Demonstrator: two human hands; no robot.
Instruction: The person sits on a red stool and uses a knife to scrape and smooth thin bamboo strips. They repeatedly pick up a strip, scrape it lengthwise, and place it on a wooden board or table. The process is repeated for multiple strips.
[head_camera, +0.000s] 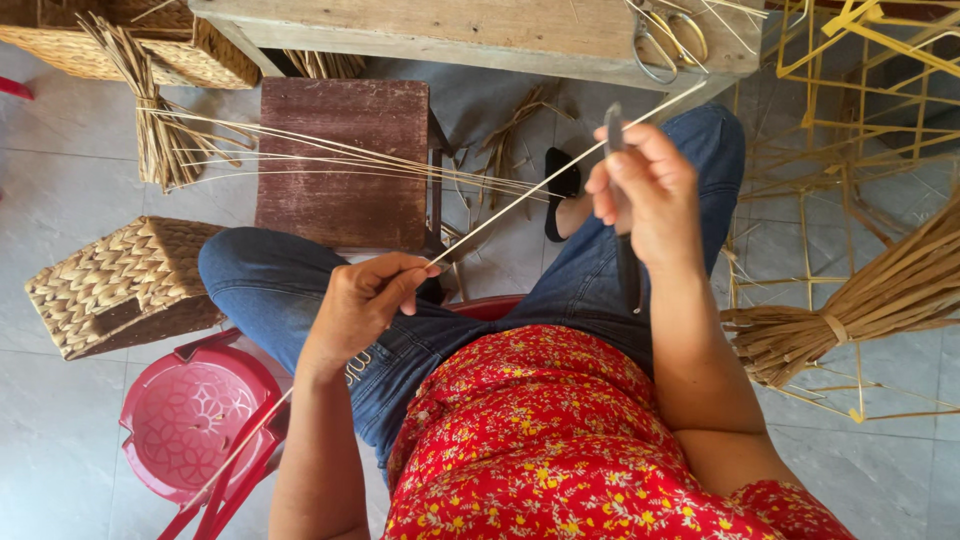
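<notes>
Left hand (362, 297) is pinching a thin pale strip (540, 190) — thumb and forefinger closed on it, other fingers curled under. The strip is running from those fingertips up and away to the right hand (645, 190), passing across its fingers and ending just past them near the bench (480, 35).

Right hand is gripping a dark-handled knife (622, 225) — fingers wrapped shut around the handle, blade end showing above the fingers and lying against the strip; handle hanging below the palm over the jeans.

Beyond the left fingertips, a fan of loose strips (330, 155) is lying over a brown stool (345, 160). Beside the left wrist: a woven basket (120, 285) and a red plastic stool (195, 415). Outside the right forearm: a tied reed bundle (860, 310). Scissors (665, 40) are resting on the bench above the right fingers.
</notes>
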